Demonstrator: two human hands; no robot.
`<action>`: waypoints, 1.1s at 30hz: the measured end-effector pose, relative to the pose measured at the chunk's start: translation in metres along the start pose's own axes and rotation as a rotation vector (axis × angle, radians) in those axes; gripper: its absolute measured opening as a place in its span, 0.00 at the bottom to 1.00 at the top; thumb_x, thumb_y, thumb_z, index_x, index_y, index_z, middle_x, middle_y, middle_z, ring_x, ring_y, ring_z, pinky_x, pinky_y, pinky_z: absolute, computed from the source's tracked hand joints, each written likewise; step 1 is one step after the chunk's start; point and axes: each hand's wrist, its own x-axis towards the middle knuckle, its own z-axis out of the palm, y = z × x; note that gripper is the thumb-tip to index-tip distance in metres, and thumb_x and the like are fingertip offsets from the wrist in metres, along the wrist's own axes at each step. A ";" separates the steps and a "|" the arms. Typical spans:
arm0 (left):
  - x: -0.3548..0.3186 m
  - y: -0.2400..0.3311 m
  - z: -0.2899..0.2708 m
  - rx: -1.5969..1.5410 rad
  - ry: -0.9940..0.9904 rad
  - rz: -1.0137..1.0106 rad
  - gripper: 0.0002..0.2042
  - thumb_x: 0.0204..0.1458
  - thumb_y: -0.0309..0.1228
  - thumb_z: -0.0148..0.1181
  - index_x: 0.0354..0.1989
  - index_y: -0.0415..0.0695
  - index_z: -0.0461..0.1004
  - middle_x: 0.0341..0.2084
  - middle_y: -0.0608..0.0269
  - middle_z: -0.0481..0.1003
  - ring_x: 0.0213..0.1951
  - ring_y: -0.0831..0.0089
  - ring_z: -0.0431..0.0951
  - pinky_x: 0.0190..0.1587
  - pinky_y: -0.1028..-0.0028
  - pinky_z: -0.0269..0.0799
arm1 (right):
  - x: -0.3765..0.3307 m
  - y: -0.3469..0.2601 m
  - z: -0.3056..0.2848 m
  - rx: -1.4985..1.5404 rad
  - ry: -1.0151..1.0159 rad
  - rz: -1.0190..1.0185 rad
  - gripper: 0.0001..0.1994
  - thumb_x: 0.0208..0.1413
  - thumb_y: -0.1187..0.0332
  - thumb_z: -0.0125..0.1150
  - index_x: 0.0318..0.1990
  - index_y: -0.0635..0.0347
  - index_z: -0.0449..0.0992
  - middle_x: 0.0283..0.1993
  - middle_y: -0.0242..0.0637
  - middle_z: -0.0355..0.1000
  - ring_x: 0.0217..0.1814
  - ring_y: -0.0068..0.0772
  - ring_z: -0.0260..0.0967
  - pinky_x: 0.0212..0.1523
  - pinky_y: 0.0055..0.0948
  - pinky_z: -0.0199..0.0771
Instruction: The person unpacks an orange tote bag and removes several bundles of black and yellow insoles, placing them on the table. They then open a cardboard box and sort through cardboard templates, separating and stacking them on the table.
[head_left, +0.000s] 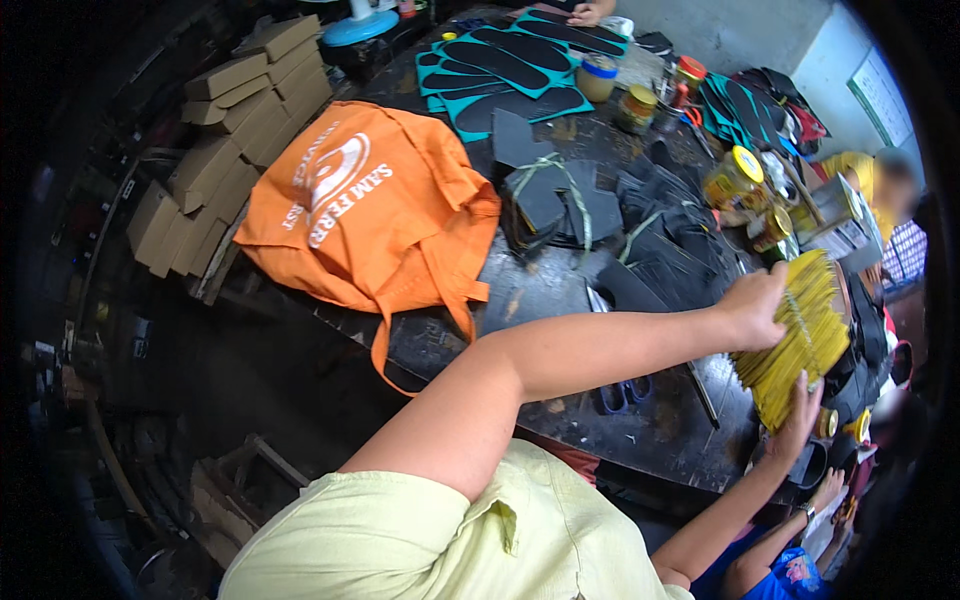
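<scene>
While the left hand [757, 308] clasps a yellow bundle [800, 328] near the table's [640, 440] right edge, the right hand [795, 418] grips below. This likely prevents splaying.

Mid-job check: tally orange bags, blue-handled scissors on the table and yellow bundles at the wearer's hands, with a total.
Orange bag: 1
Blue-handled scissors: 1
Yellow bundle, in left hand, right hand against it: 1
Total: 3

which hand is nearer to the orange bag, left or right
Left. The left hand is on the left side of the yellow bundle, right of the orange bag; the right hand is farther off, at the bundle's lower edge.
</scene>
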 end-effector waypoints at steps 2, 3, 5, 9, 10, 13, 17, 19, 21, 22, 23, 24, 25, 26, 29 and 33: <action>-0.012 0.032 -0.051 0.019 0.118 0.129 0.35 0.46 0.34 0.72 0.59 0.30 0.63 0.43 0.31 0.78 0.50 0.35 0.80 0.57 0.48 0.76 | -0.023 -0.036 0.029 0.049 0.022 -0.060 0.35 0.73 0.64 0.59 0.81 0.67 0.53 0.75 0.46 0.66 0.73 0.37 0.68 0.70 0.36 0.69; -0.019 0.044 -0.086 0.062 0.119 0.171 0.36 0.47 0.35 0.72 0.61 0.29 0.63 0.45 0.31 0.77 0.51 0.36 0.79 0.57 0.50 0.75 | -0.033 -0.050 0.050 0.085 -0.045 -0.092 0.36 0.73 0.65 0.59 0.81 0.68 0.52 0.76 0.47 0.65 0.74 0.38 0.68 0.72 0.37 0.67; -0.043 0.059 -0.167 0.160 0.168 0.194 0.34 0.47 0.36 0.71 0.61 0.29 0.67 0.46 0.32 0.79 0.51 0.38 0.80 0.58 0.50 0.76 | -0.049 -0.072 0.105 0.168 -0.160 -0.163 0.37 0.72 0.65 0.59 0.81 0.71 0.51 0.77 0.48 0.62 0.75 0.39 0.66 0.75 0.38 0.63; -0.125 0.074 -0.324 0.199 0.213 0.077 0.33 0.54 0.32 0.67 0.69 0.31 0.68 0.61 0.46 0.77 0.62 0.62 0.77 0.67 0.65 0.70 | -0.081 -0.080 0.250 0.103 -0.596 -0.211 0.39 0.68 0.67 0.60 0.81 0.72 0.49 0.80 0.53 0.59 0.81 0.44 0.59 0.78 0.42 0.58; -0.154 0.079 -0.357 0.292 0.256 0.001 0.36 0.56 0.35 0.68 0.73 0.32 0.65 0.67 0.46 0.72 0.69 0.60 0.71 0.72 0.64 0.65 | -0.089 -0.080 0.287 0.148 -0.710 -0.218 0.39 0.68 0.69 0.60 0.81 0.72 0.49 0.80 0.53 0.59 0.81 0.44 0.59 0.78 0.42 0.58; -0.233 0.095 -0.430 0.408 0.515 -0.138 0.37 0.59 0.35 0.66 0.75 0.29 0.61 0.64 0.48 0.74 0.62 0.66 0.76 0.66 0.66 0.71 | -0.115 -0.078 0.392 0.328 -1.009 -0.240 0.40 0.68 0.72 0.65 0.81 0.70 0.48 0.75 0.53 0.64 0.78 0.42 0.64 0.76 0.40 0.64; -0.311 0.076 -0.520 0.362 0.659 -0.132 0.32 0.64 0.31 0.57 0.76 0.32 0.62 0.65 0.54 0.74 0.65 0.70 0.74 0.69 0.69 0.67 | -0.149 -0.047 0.521 0.419 -1.165 -0.362 0.41 0.68 0.72 0.67 0.82 0.61 0.48 0.71 0.49 0.69 0.70 0.38 0.72 0.69 0.39 0.75; -0.344 0.033 -0.548 0.467 0.726 -0.312 0.31 0.66 0.32 0.56 0.77 0.35 0.62 0.68 0.54 0.73 0.67 0.66 0.72 0.71 0.65 0.64 | -0.169 -0.016 0.563 0.140 -1.109 -0.386 0.42 0.66 0.60 0.71 0.80 0.64 0.53 0.68 0.55 0.72 0.72 0.47 0.72 0.69 0.44 0.74; -0.373 -0.034 -0.551 1.008 0.635 -0.605 0.34 0.69 0.40 0.58 0.78 0.34 0.57 0.71 0.39 0.67 0.72 0.46 0.67 0.74 0.55 0.60 | -0.177 0.015 0.584 -0.252 -1.271 -0.371 0.40 0.62 0.56 0.73 0.77 0.62 0.63 0.72 0.62 0.68 0.74 0.60 0.68 0.74 0.48 0.67; -0.381 -0.070 -0.545 1.017 0.746 -0.626 0.35 0.70 0.43 0.58 0.78 0.35 0.56 0.71 0.33 0.65 0.72 0.39 0.65 0.73 0.52 0.61 | -0.183 0.030 0.579 -0.402 -1.259 -0.625 0.39 0.60 0.56 0.74 0.75 0.62 0.65 0.74 0.63 0.64 0.76 0.64 0.64 0.75 0.51 0.65; -0.397 -0.089 -0.543 1.077 0.889 -0.546 0.34 0.71 0.42 0.58 0.78 0.35 0.57 0.72 0.32 0.63 0.73 0.39 0.64 0.73 0.52 0.60 | -0.185 0.041 0.575 -0.376 -1.234 -0.723 0.37 0.58 0.56 0.75 0.72 0.61 0.68 0.76 0.62 0.61 0.76 0.66 0.62 0.74 0.52 0.66; -0.403 -0.104 -0.544 0.996 0.952 -0.404 0.33 0.71 0.42 0.57 0.78 0.36 0.57 0.72 0.32 0.62 0.73 0.38 0.63 0.72 0.51 0.60 | -0.186 0.048 0.569 -0.261 -1.193 -0.806 0.36 0.58 0.57 0.75 0.71 0.61 0.69 0.75 0.62 0.62 0.75 0.65 0.63 0.74 0.52 0.66; -0.409 -0.112 -0.540 1.055 0.978 -0.353 0.33 0.71 0.41 0.57 0.79 0.38 0.56 0.72 0.33 0.62 0.73 0.38 0.62 0.73 0.51 0.59 | -0.187 0.051 0.560 -0.296 -1.216 -0.822 0.35 0.59 0.57 0.75 0.70 0.61 0.70 0.74 0.61 0.62 0.74 0.64 0.64 0.73 0.51 0.67; -0.408 -0.115 -0.537 1.094 0.940 -0.269 0.34 0.71 0.40 0.58 0.80 0.39 0.55 0.73 0.34 0.61 0.73 0.39 0.62 0.73 0.50 0.59 | -0.186 0.051 0.547 -0.206 -1.191 -0.780 0.33 0.58 0.58 0.75 0.68 0.62 0.72 0.72 0.60 0.64 0.72 0.64 0.66 0.72 0.51 0.69; -0.388 -0.084 -0.528 1.160 1.002 -0.242 0.35 0.70 0.38 0.59 0.81 0.41 0.52 0.74 0.36 0.59 0.73 0.39 0.62 0.74 0.48 0.57 | -0.169 0.030 0.505 -0.181 -1.185 -0.673 0.28 0.58 0.61 0.75 0.63 0.64 0.76 0.66 0.57 0.70 0.68 0.61 0.70 0.67 0.49 0.73; -0.327 -0.030 -0.490 1.088 1.080 0.028 0.33 0.69 0.32 0.61 0.79 0.39 0.55 0.74 0.41 0.61 0.72 0.46 0.66 0.74 0.52 0.59 | -0.123 -0.003 0.404 -0.359 -1.086 -0.620 0.24 0.63 0.63 0.72 0.64 0.61 0.77 0.64 0.51 0.75 0.66 0.56 0.74 0.65 0.45 0.75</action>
